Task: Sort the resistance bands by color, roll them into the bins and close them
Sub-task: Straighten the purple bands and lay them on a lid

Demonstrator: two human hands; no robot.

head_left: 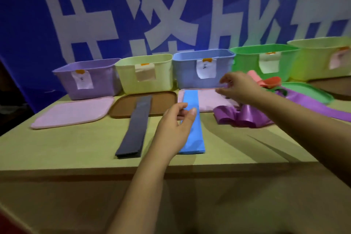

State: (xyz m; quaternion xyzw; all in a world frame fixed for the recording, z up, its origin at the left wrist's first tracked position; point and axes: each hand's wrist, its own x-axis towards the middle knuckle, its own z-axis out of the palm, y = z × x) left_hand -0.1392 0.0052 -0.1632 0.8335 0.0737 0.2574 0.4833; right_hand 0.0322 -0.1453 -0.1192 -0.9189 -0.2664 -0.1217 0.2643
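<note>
Sorting looks partly done: a dark band (pixel 134 127) and a blue band (pixel 192 121) lie flat in strips on the table (pixel 76 148), while purple bands (pixel 241 116) and red ones (pixel 266 81) sit heaped at right. Nothing is rolled that I can see, and all five bins (pixel 146 74) stand open, lids (pixel 72 111) lying before them. Left hand (pixel 174 129) hovers over the blue band, fingers loosely curled and empty; right hand (pixel 237 87) reaches above the purple heap, and I cannot tell whether it pinches anything.

Both forearms bare to the frame edge, left grip (pixel 171 129) and right grip (pixel 238 86) ungloved
</note>
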